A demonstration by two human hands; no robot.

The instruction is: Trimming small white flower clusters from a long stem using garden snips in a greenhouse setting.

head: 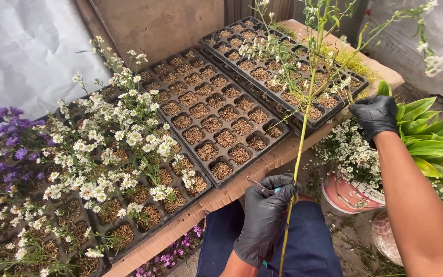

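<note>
Stem [299,154] of the flower stalk runs up between my gloved hands: right hand [375,117] pinches it far up, left hand [265,215] near my lap grips small snips [260,185]. One sloppy cut could split it, or nick my fingers.

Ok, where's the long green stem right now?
In the head view, right of centre: the green stem runs between the left hand and right hand, over the table's cardboard edge.

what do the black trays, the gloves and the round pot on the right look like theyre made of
Seedling trays: thin moulded plastic, matt black, judging by the uniform pressed cells. Gloves, left hand and right hand: likely nitrile or latex, snug and wrinkled with slight sheen. Pot: probably plastic or glazed ceramic, reddish-white; unclear.
</note>
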